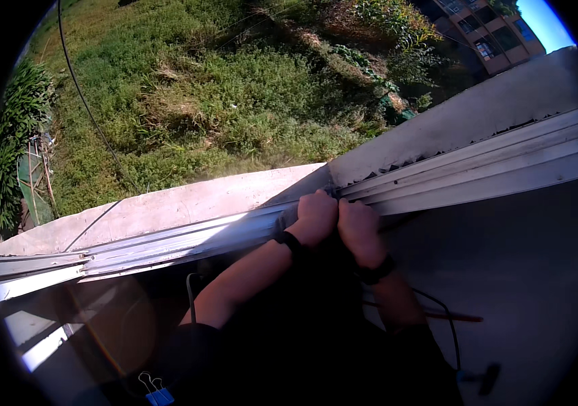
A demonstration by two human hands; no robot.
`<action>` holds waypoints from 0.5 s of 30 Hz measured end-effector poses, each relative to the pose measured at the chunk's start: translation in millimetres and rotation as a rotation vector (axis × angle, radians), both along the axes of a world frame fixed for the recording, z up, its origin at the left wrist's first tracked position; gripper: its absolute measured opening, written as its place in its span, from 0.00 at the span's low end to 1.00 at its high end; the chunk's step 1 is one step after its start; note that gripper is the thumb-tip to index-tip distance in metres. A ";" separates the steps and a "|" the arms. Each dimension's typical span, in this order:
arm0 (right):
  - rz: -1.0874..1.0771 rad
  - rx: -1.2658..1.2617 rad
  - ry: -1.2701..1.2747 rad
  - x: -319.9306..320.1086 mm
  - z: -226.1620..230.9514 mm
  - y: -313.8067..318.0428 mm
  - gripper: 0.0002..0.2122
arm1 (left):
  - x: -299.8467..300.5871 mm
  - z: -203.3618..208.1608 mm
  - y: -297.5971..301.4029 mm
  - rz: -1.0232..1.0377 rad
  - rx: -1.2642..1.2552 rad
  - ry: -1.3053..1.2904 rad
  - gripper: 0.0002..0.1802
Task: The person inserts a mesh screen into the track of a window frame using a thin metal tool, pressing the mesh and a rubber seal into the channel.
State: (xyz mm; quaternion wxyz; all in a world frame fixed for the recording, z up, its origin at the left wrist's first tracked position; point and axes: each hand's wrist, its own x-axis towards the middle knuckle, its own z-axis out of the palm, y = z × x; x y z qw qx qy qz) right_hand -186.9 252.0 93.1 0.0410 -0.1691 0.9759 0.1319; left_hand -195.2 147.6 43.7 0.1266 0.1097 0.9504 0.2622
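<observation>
My left hand (pixel 317 215) and my right hand (pixel 358 227) are side by side at the inner corner of a white window track (pixel 248 229). Both are closed, with fingers curled down toward the track, and their knuckles nearly touch. Under the left hand's wrist a grey, soft-looking patch (pixel 286 218) shows, possibly cloth. A small dark bit shows between the fists at the corner. What the fingers hold, if anything, is hidden. Each wrist wears a dark band.
Outside the track runs a pale concrete ledge (pixel 187 196), with overgrown grass (pixel 201 108) below. Another track section (pixel 485 166) goes off to the right. A blue binder clip (pixel 159 395) is at the lower left. A thin black cable (pixel 79 88) hangs outside.
</observation>
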 end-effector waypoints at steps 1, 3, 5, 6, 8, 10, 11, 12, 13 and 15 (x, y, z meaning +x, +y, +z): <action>-0.009 0.008 0.017 1.3 -1.8 1.0 0.06 | 1.4 -0.5 0.3 0.041 0.023 0.005 0.11; -0.010 -0.032 0.052 6.6 0.6 6.0 0.05 | 1.1 0.6 -3.6 0.091 0.068 -0.037 0.11; -0.007 -0.082 0.090 12.5 -2.6 12.9 0.05 | -1.8 -3.7 -5.5 0.149 0.134 -0.082 0.11; -0.006 -0.079 0.089 13.9 -3.4 11.3 0.05 | -1.5 -4.1 -6.9 0.150 0.124 -0.084 0.11; -0.002 -0.072 0.086 15.7 -4.9 6.2 0.04 | -1.9 -2.8 -8.3 0.156 0.106 -0.088 0.12; -0.024 -0.025 0.097 13.0 -7.4 -0.5 0.05 | -2.3 -4.8 -7.8 0.168 0.113 -0.071 0.11; -0.035 0.002 0.101 10.0 -12.1 -0.6 0.05 | -4.1 -9.6 -5.1 0.181 0.120 -0.067 0.11; -0.049 0.027 0.102 9.0 -17.9 -0.9 0.05 | -4.0 -10.4 -4.5 0.192 0.125 -0.065 0.10; -0.062 0.044 0.112 9.1 -23.0 -2.5 0.05 | -3.6 -11.1 -4.7 0.198 0.112 -0.061 0.10; -0.095 0.092 0.133 10.8 -30.8 -3.5 0.04 | -3.1 -9.8 -1.7 0.201 0.098 -0.053 0.10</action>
